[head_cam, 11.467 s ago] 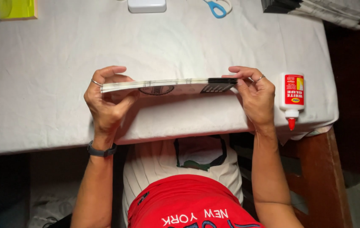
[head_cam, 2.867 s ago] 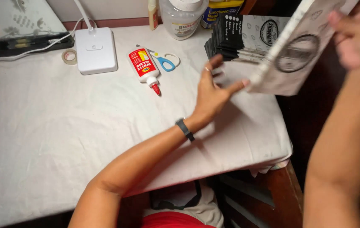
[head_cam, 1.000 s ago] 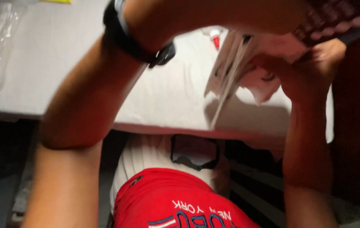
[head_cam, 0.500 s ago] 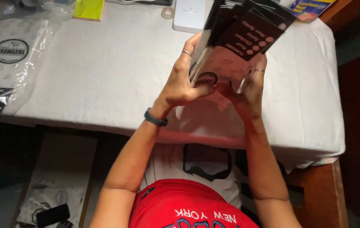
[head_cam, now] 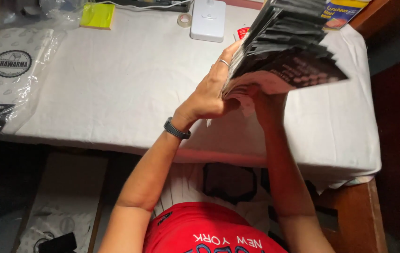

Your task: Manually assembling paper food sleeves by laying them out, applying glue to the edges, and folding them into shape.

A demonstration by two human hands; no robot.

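Many thin, floppy printed paper bags (head_cam: 286, 56) fan loosely above the white table (head_cam: 115, 93), so your left hand (head_cam: 211, 93) clamps their lower edge while your right hand (head_cam: 265, 100) grips beneath.

Odds and ends along the table's far edge

A yellow sticky-note pad (head_cam: 97, 15) lies near the far left corner of the white tablecloth (head_cam: 115, 84), a tape roll (head_cam: 184, 19) just beside a white box (head_cam: 208, 19) at the far edge, clear-wrapped paper bags (head_cam: 10, 75) overhanging the left edge.
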